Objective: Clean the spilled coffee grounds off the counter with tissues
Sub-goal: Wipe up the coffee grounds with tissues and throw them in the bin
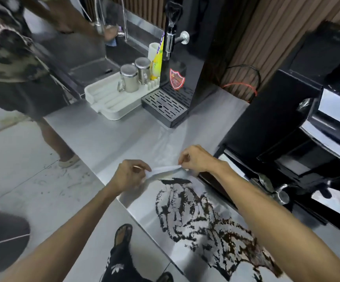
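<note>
White drain tray (104, 107) holds two steel mugs (128, 78), yellow carton (158, 58) behind them. Black dispenser (193, 58) just right of the tray, slotted drip grate (165, 106), red shield sticker (177, 78). Sink (95, 64) with faucet (99, 23) far left, second person (12, 58) beside it. Black coffee machine (318, 129) right. Red and black cable (240, 84) against the wood-slat wall (267, 27).

Slatted wood wall (267, 27) behind, pale grey tiled floor (12, 159) at left.

The bench (108, 135) is dull silver-grey steel. Across it the grounds (212, 224) lie dark brown to black in ragged streaks and speckles. The tissue (165, 170) is white. The tray (106, 102) is off-white, the cups (128, 78) shiny silver, the carton (158, 62) yellow. The dispenser (197, 64) is glossy black with a red shield badge (177, 78). The wall (252, 37) is brown and vertically slatted. The cable (240, 86) is red.
</note>
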Tool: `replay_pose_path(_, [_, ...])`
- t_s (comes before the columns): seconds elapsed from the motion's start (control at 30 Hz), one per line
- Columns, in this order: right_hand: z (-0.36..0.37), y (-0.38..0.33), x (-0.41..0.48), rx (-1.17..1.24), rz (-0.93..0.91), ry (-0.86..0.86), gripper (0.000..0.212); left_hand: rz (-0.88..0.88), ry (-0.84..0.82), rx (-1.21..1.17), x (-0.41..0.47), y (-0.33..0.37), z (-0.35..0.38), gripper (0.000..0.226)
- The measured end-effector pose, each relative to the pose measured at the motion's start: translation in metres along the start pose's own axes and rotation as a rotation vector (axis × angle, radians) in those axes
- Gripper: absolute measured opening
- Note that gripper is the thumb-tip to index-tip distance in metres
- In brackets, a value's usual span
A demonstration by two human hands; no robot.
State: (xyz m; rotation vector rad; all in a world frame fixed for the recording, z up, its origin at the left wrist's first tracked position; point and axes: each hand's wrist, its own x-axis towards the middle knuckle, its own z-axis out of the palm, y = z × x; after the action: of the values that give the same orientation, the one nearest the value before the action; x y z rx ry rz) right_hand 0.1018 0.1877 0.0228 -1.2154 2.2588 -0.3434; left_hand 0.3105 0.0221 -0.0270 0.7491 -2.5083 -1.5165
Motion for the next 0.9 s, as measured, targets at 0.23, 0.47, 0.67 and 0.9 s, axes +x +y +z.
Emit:
replay_pose_path(0.23, [0.006,-0.012,0.036,-0.025,-0.032,-0.085,0.015,-0.009,0.021,0.232,0.005,-0.014,-0.003,0.027])
replay_pose_path(0.47, [0.015,-0.004,0.043,-0.005,-0.095,-0.112,0.015,0.080,0.071,0.291,0.000,-0.022,-0.001,0.022])
replay_pose_path(0.67, [0.013,0.005,0.042,-0.012,-0.152,-0.125,0.023,0.160,0.217,0.281,0.002,-0.026,0.005,0.013])
replay_pose_path(0.9, [0.014,0.008,0.042,-0.088,-0.205,-0.062,0.020,0.189,0.301,0.343,-0.002,-0.026,0.016,0.009])
